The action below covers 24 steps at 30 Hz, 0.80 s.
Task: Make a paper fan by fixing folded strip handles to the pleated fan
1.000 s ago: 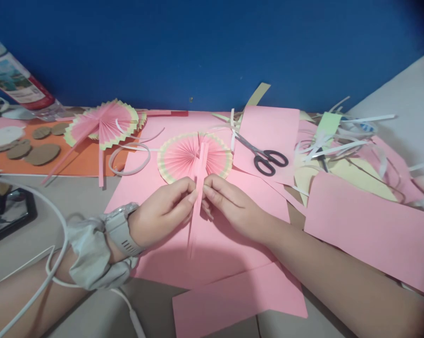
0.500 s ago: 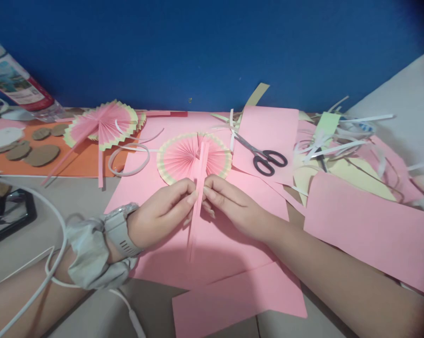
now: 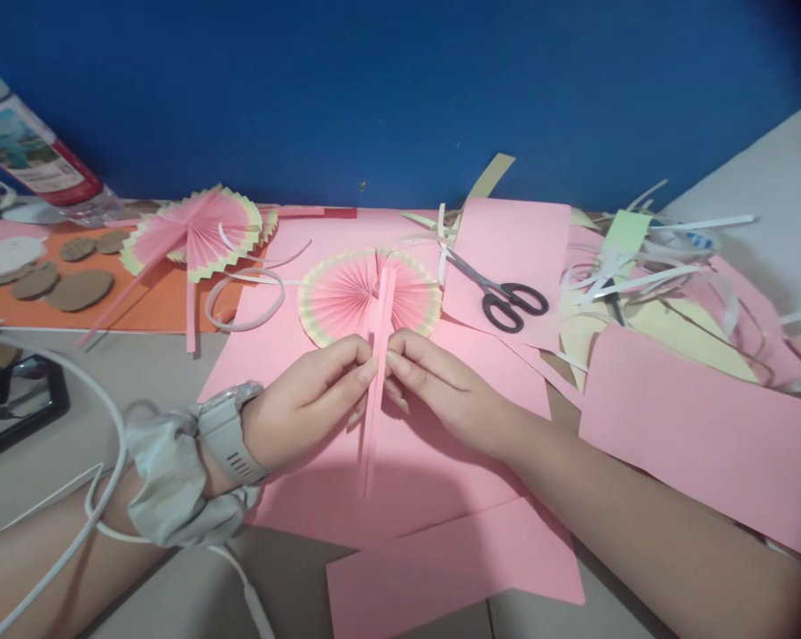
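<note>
Okay so middle of the frame, the left hand (image 3: 317,390) and right hand (image 3: 443,386) both have thumb and fingertips pinched on a folded pink strip (image 3: 376,399), one from each side. Its top end overlaps the round pleated fan (image 3: 333,293) just above. Black-handled scissors (image 3: 514,306) lie right of centre, and another pleated fan (image 3: 223,226) sits upper left.

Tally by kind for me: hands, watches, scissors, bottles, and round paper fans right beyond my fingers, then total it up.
Bare left hand and bare right hand: 2
Round pleated pink paper fan with yellow-green rim, just beyond them: 1
Grey-strapped wristwatch: 1
Black-handled metal scissors: 1
Clear plastic bottle with picture label: 1
Total: 6
</note>
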Tool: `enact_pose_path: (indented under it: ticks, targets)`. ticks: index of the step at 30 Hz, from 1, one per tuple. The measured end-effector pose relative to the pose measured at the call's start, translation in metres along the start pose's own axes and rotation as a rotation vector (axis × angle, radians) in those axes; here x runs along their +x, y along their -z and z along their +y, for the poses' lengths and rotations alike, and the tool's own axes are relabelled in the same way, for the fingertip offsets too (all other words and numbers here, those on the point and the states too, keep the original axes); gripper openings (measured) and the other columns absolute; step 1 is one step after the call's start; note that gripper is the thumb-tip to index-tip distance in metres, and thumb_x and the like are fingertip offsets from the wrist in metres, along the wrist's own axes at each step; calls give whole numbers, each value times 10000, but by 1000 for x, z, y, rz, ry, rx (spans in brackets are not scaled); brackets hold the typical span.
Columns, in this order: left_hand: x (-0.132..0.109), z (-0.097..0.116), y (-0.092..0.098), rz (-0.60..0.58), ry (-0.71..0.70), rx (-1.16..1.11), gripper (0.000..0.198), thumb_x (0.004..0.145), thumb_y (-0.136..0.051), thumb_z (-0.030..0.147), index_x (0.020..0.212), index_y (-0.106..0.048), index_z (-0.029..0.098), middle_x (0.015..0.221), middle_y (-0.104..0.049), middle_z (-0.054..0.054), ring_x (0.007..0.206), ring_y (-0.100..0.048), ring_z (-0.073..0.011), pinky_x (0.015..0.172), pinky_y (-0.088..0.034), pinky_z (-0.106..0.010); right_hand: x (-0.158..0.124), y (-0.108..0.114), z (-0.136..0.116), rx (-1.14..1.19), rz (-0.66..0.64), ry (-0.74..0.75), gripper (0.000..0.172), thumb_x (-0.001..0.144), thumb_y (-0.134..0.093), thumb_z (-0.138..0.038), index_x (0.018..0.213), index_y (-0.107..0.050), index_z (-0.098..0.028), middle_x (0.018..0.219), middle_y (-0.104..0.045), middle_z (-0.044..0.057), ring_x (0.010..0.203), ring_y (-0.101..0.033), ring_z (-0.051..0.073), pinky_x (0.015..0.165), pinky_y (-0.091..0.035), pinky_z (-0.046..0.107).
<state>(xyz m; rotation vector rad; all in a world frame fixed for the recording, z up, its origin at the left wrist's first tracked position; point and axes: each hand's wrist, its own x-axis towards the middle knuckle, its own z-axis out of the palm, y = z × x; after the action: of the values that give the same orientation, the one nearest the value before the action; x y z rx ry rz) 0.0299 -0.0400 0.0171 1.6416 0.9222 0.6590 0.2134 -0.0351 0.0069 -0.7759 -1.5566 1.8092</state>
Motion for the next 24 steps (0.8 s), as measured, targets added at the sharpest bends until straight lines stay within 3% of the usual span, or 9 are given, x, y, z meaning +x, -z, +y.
enact_pose_path:
  ticks: [9, 20, 24]
  targets:
    - [0, -3, -1, 26, 13, 101, 318, 987, -322, 284, 685, -369, 197, 548, -445, 67, 505, -414, -73, 523, -370, -204, -3, -4, 4, -82, 52, -37, 276, 998, -346, -379, 788, -383, -205, 687, -375, -37, 627, -413, 114, 596, -332, 279]
    - [-1, -3, 0, 5, 31, 73, 323, 972, -339, 295, 663, -352, 200, 549, -396, 72, 494, -373, -75, 490, -351, -204, -1, -3, -1, -394, 100, 6, 266, 991, -353, -287, 740, -362, -198, 669, -404, -42, 615, -401, 107, 625, -335, 273]
    - [2, -2, 1, 31, 3, 250, 303, 944, -375, 255, 649, -346, 194, 569, -363, 70, 516, -338, -77, 503, -318, -215, -2, -3, -1, -438, 87, 12, 261, 986, -352, -271, 735, -355, -198, 664, -402, -45, 611, -399, 104, 609, -329, 264]
